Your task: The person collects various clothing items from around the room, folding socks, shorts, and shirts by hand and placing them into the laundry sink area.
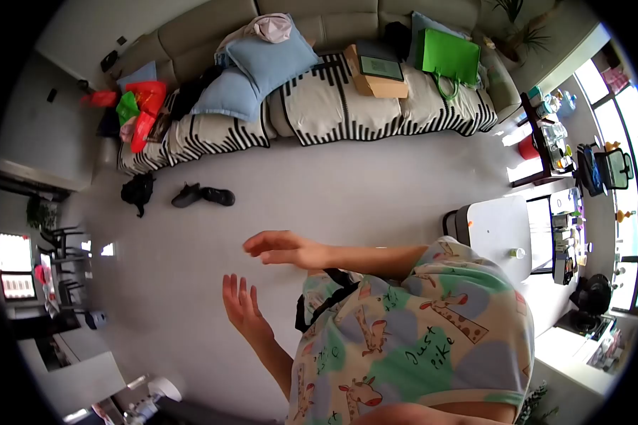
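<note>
My right hand (pixel 287 250) is held out over the floor, fingers stretched and holding nothing. Lower in the view, my left hand (pixel 248 312) is raised with its fingers spread, also without anything in it. The two hands are apart from each other. Close by is my giraffe-print clothing (pixel 404 333), with a black strap-like piece (pixel 329 301) against it whose kind I cannot make out. Neither hand touches any object.
A sofa (pixel 347 117) with a striped cover holds blue pillows (pixel 273 53), a green bag (pixel 448 55), a cardboard box (pixel 376 83) and red bags (pixel 147 106). Dark shoes (pixel 204 195) and a black item (pixel 137 191) lie on the floor. At right stands a white table (pixel 500 227).
</note>
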A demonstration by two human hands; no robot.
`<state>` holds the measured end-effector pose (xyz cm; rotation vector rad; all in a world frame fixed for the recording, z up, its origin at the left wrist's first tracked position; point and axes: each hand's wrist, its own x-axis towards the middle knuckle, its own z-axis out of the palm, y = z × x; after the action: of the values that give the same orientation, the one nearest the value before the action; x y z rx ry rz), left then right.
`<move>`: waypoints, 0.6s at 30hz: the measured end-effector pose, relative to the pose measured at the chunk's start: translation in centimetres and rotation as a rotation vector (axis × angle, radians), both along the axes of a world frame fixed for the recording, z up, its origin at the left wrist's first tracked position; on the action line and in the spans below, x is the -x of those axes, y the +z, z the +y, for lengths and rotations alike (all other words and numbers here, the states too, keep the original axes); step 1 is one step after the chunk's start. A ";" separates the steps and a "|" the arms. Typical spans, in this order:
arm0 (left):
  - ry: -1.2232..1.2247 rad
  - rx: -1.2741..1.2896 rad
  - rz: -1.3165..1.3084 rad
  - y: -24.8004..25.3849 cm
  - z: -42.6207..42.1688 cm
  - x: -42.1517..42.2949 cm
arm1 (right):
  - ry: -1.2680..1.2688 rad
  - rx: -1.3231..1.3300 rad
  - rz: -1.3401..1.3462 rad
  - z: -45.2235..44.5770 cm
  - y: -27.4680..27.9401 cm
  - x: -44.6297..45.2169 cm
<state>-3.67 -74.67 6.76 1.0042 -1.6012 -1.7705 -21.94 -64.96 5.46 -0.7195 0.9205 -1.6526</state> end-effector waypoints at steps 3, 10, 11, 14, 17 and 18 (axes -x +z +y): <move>-0.196 0.067 -0.008 2.0 -7.8 7.6 | -0.118 -0.037 -0.008 -3.4 0.3 4.9; -0.569 0.152 0.122 5.1 -21.0 27.6 | -0.433 -0.133 -0.077 -13.4 -1.0 18.5; -0.577 0.158 0.138 4.8 -22.4 30.0 | -0.426 -0.123 -0.082 -15.1 -1.6 20.4; -0.542 0.151 0.172 3.5 -26.7 37.1 | -0.372 -0.071 -0.057 -22.1 -3.0 27.4; -0.485 0.067 0.166 2.2 -31.6 42.0 | -0.337 -0.028 -0.055 -29.3 -2.2 33.9; -0.478 0.055 0.193 1.5 -33.5 43.7 | -0.307 -0.011 -0.004 -31.7 -1.6 36.4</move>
<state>-47.34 -108.16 8.30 0.4241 -1.8571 -2.0390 -58.33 -96.68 3.85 -0.5884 1.0771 -1.9142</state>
